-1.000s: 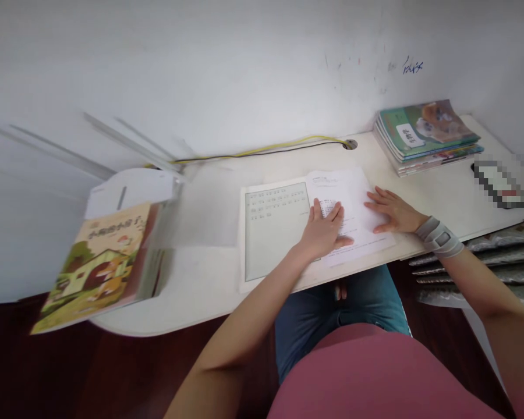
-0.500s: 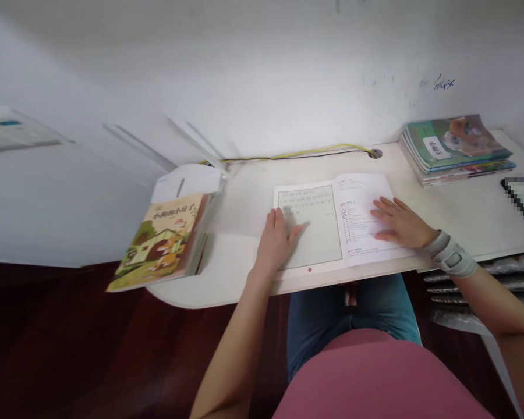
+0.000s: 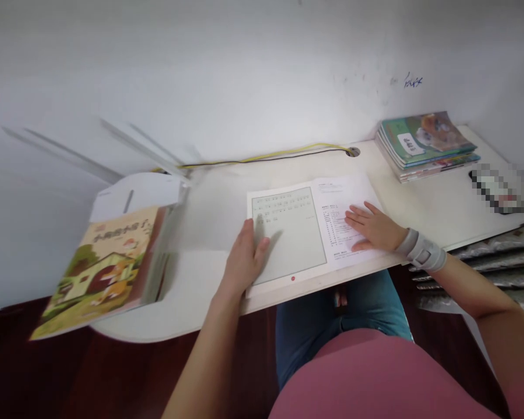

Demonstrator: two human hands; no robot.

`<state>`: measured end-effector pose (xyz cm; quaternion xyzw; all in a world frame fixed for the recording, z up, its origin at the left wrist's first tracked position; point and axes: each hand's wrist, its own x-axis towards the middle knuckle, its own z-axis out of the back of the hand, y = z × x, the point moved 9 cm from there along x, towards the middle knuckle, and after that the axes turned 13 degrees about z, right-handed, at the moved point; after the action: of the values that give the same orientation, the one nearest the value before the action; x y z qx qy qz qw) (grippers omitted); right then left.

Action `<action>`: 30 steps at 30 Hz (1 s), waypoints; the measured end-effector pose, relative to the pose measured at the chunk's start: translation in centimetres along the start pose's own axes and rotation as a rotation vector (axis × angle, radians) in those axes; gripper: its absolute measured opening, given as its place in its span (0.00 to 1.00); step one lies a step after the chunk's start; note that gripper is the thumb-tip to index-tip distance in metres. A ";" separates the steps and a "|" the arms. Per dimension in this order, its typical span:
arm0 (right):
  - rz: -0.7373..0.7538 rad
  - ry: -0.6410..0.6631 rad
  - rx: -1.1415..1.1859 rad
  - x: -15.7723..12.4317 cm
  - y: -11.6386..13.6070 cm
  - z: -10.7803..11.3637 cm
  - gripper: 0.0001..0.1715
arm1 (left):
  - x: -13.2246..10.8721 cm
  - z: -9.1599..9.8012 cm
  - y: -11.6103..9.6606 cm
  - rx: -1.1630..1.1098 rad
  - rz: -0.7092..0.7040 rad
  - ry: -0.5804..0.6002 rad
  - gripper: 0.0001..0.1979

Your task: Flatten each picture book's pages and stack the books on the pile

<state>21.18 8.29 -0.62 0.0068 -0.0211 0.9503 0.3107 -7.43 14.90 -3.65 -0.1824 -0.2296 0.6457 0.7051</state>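
An open book (image 3: 290,233) lies on the white desk before me, its left page framed in grey and its right page white with small print. At the left page's outer edge is my left hand (image 3: 245,256), thumb apart from the fingers, resting at the margin. My right hand (image 3: 378,228) lies flat on the right page with its fingers spread; a grey band (image 3: 420,250) wraps that wrist. Neither hand grips anything.
A stack of picture books (image 3: 109,265) overhangs the desk's left end. More books (image 3: 425,142) are piled at the back right, near a phone (image 3: 498,191). A yellow cable (image 3: 279,155) runs along the wall to a hole in the desk (image 3: 353,152).
The view has swung, so the desk and its contents sit further left in the picture. My left hand has shifted slightly outward and down along the page edge. My right hand stays on the right page.
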 end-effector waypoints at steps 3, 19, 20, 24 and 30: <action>-0.015 0.010 0.022 -0.3 -0.2 0.0 0.43 | 0.0 0.2 0.0 -0.016 0.018 -0.011 0.38; -0.070 0.003 0.035 -1.7 -1.0 -0.4 0.43 | -0.3 0.4 -1.4 -0.026 0.054 0.026 0.37; -0.072 0.003 0.031 -1.6 -1.0 -0.2 0.42 | -0.3 0.4 -1.5 -0.032 0.050 0.024 0.36; -0.090 -0.008 -0.004 -0.4 -0.5 0.8 0.37 | -0.2 0.4 -1.6 -0.059 0.064 0.019 0.35; -0.105 -0.006 -0.119 0.9 0.8 1.1 0.39 | 0.0 1.1 -1.4 -0.191 0.174 0.032 0.35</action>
<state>19.94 8.13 0.52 -0.0080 -0.0783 0.9297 0.3597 -6.88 14.73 -1.90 -0.2781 -0.2620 0.6766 0.6294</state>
